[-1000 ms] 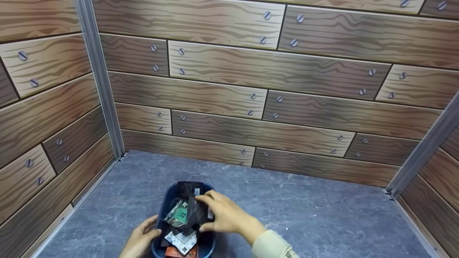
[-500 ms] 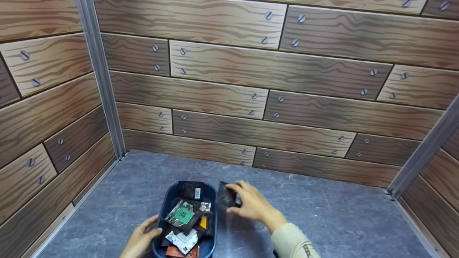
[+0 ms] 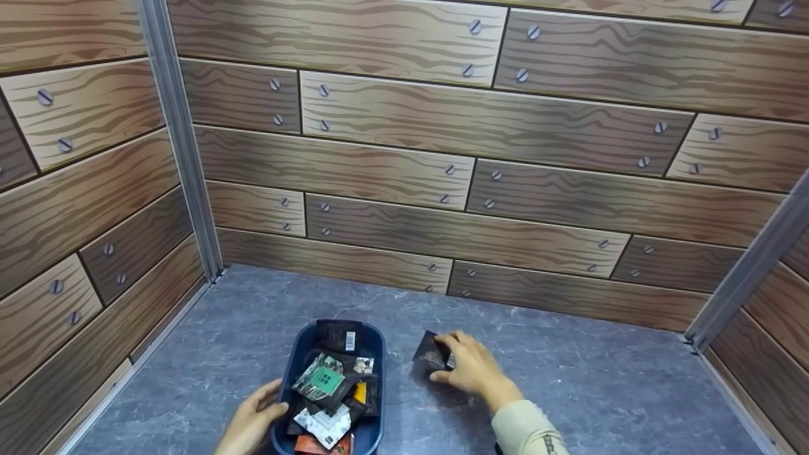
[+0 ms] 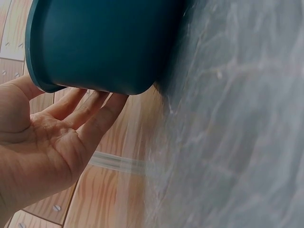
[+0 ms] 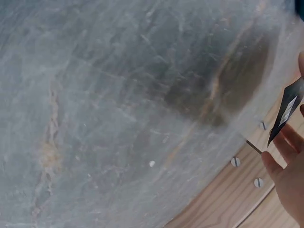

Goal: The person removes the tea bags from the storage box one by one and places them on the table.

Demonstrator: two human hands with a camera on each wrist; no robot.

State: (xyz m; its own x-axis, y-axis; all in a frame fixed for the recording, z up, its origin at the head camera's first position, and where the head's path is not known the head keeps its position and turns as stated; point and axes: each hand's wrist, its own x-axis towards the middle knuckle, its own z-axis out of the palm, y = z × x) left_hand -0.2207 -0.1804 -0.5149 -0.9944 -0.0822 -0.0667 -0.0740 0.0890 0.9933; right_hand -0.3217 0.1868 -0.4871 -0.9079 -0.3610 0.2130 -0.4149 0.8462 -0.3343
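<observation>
A dark blue plastic bin (image 3: 378,404) stands on the grey marbled tabletop, full of small sachets. My left hand (image 3: 251,417) holds its left rim, thumb at the edge and fingers against the outer wall; the left wrist view shows those fingers (image 4: 88,109) below the blue-green side. To the right of the bin, my right hand (image 3: 471,366) pinches a flat black sachet (image 3: 430,351) between thumb and fingers, just over the table. A white barcode label shows on this black sachet (image 5: 287,108) in the right wrist view.
Inside the bin lie a green-labelled sachet (image 3: 325,379), a white sachet (image 3: 327,424), an orange-red sachet (image 3: 322,445) and a black sachet with a barcode (image 3: 338,335). Wood-patterned panels (image 3: 379,221) wall the tabletop (image 3: 569,392) at the back and sides.
My right hand has lifted the black sachet out of the bin and carried it right, over the table. Sachets beneath it have come into view. The left hand stays at the bin.
</observation>
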